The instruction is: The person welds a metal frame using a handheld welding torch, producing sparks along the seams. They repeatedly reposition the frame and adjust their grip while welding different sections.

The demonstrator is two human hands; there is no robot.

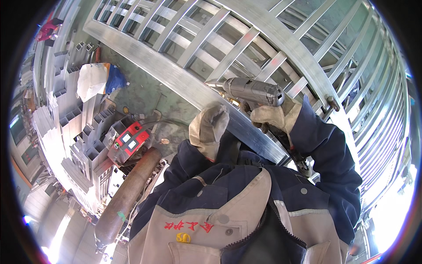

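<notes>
My right hand, in a pale work glove, is wrapped round the grip of a dark grey handheld welding gun. The gun's narrow nozzle points left, its tip close to the inner edge of a long metal beam of a barred metal frame. A dark cable or hose runs down beneath my right forearm. My left hand, gloved too, is just below and left of the nozzle, in front of the beam. Its fingers are curled inward; whatever they may hold is hidden.
Barred metal frames spread across the upper right. At the left stand a red machine, a brown gas cylinder and stacked square tubes. White and blue sheets lie over the tubes. Someone in red is far off, upper left.
</notes>
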